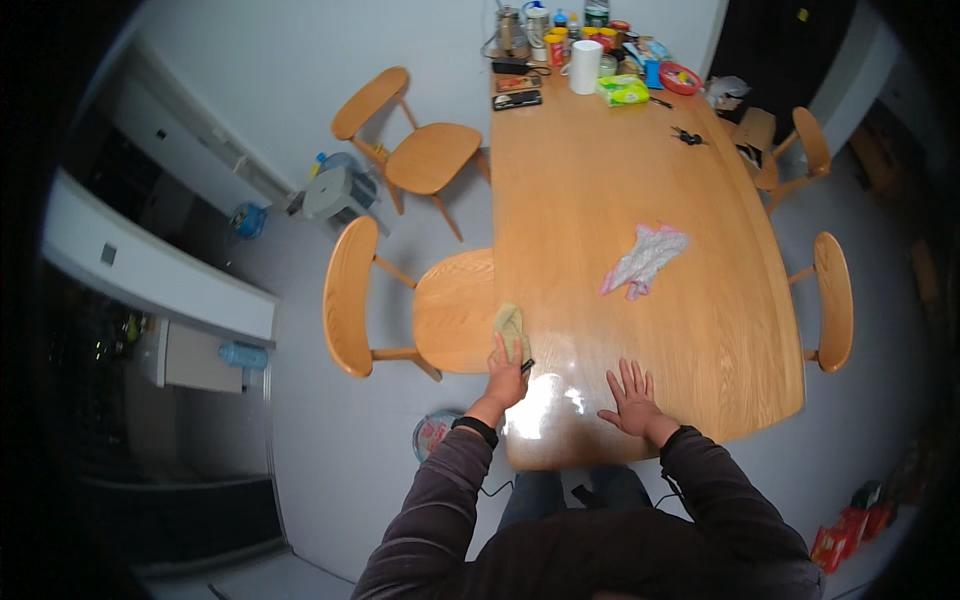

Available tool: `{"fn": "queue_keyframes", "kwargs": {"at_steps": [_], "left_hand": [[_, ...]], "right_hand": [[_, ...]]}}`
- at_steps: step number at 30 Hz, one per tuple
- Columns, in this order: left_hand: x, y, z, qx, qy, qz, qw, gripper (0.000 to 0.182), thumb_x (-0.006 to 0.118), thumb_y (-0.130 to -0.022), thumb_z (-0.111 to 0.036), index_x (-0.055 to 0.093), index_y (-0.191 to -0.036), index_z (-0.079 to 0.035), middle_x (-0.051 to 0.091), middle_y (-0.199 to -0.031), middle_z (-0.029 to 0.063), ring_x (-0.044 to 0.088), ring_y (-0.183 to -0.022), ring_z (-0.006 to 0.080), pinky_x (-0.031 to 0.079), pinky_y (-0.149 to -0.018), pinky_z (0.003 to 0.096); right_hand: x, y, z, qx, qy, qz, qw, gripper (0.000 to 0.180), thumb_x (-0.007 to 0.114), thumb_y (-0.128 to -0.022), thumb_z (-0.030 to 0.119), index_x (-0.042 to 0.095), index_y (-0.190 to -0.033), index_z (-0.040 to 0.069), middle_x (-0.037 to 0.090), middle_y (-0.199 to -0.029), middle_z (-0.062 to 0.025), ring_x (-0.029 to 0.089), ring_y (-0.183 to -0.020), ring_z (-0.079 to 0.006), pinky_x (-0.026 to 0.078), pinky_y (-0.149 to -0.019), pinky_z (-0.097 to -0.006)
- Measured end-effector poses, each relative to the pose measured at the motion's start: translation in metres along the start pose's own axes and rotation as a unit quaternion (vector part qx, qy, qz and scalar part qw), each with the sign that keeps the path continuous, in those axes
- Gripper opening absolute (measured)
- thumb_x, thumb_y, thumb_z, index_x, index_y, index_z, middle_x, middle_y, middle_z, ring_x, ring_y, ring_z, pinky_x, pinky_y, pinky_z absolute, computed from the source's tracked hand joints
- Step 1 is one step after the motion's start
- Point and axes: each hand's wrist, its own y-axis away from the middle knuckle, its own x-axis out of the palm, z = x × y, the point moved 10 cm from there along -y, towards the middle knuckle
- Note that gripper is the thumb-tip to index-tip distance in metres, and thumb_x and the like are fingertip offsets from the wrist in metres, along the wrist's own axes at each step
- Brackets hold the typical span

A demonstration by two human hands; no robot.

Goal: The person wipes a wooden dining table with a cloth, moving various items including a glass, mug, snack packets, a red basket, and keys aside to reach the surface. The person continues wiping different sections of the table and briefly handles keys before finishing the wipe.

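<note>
My left hand (508, 379) presses a yellow-green cloth (509, 324) onto the left edge of the wooden table (570, 180), near its front. Part of the cloth lies under my fingers. A small black object (527, 365) shows beside that hand; whether it is held or worn, I cannot tell. Palm down on the tabletop, my right hand (634, 401) has its fingers spread and nothing in it. Farther up the table, apart from both hands, lies a crumpled whitish cloth (646, 259) with a pink border.
Wooden chairs flank the table, one (454, 311) close by my left hand. At the far end stand a white cylindrical container (585, 67), a green tissue pack (624, 90), a red basket (680, 78) and several jars. A round container (433, 435) sits on the floor at left.
</note>
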Motion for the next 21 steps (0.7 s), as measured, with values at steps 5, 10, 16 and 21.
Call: {"fn": "queue_keyframes", "kwargs": {"at_steps": [5, 10, 16, 21], "left_hand": [[-0.013, -0.049, 0.01, 0.04, 0.005, 0.022, 0.999, 0.08, 0.062, -0.087, -0.017, 0.015, -0.151, -0.008, -0.011, -0.149, 0.0387, 0.034, -0.117, 0.0566, 0.029, -0.105, 0.052], [-0.019, -0.099, 0.017, 0.039, 0.012, 0.034, 0.999, 0.079, 0.061, -0.087, -0.016, 0.016, -0.151, -0.009, -0.013, -0.15, 0.0364, 0.024, -0.124, 0.0599, 0.025, -0.108, 0.0548], [-0.03, -0.094, 0.006, 0.078, -0.03, 0.004, 0.997, 0.078, 0.062, -0.086, -0.016, 0.019, -0.151, -0.01, -0.008, -0.152, 0.0331, 0.005, -0.137, 0.058, 0.015, -0.112, 0.0588], [-0.017, -0.023, -0.013, 0.124, -0.033, 0.037, 0.991, 0.079, 0.062, -0.084, -0.016, 0.021, -0.151, -0.013, 0.0, -0.153, 0.0321, 0.003, -0.141, 0.0522, 0.009, -0.113, 0.0593]], "right_hand": [[-0.002, -0.001, -0.002, 0.031, 0.008, 0.004, 0.999, 0.089, 0.045, -0.088, 0.066, 0.013, -0.153, 0.015, -0.003, -0.159, -0.0164, -0.007, -0.145, -0.0384, -0.001, -0.114, -0.0567], [-0.005, -0.001, -0.002, 0.051, 0.002, -0.014, 0.999, 0.092, 0.044, -0.085, 0.071, 0.015, -0.153, 0.015, 0.0, -0.159, -0.0165, -0.005, -0.145, -0.0384, 0.0, -0.114, -0.0559], [-0.007, 0.001, -0.002, 0.081, -0.007, -0.023, 0.996, 0.091, 0.043, -0.084, 0.073, 0.014, -0.153, 0.022, 0.001, -0.16, -0.0107, -0.005, -0.146, -0.0329, -0.001, -0.115, -0.0545], [-0.005, 0.001, -0.002, 0.085, -0.022, -0.031, 0.996, 0.091, 0.046, -0.083, 0.072, 0.015, -0.153, 0.022, 0.001, -0.16, -0.0097, -0.005, -0.147, -0.0327, -0.002, -0.115, -0.0554]]}}
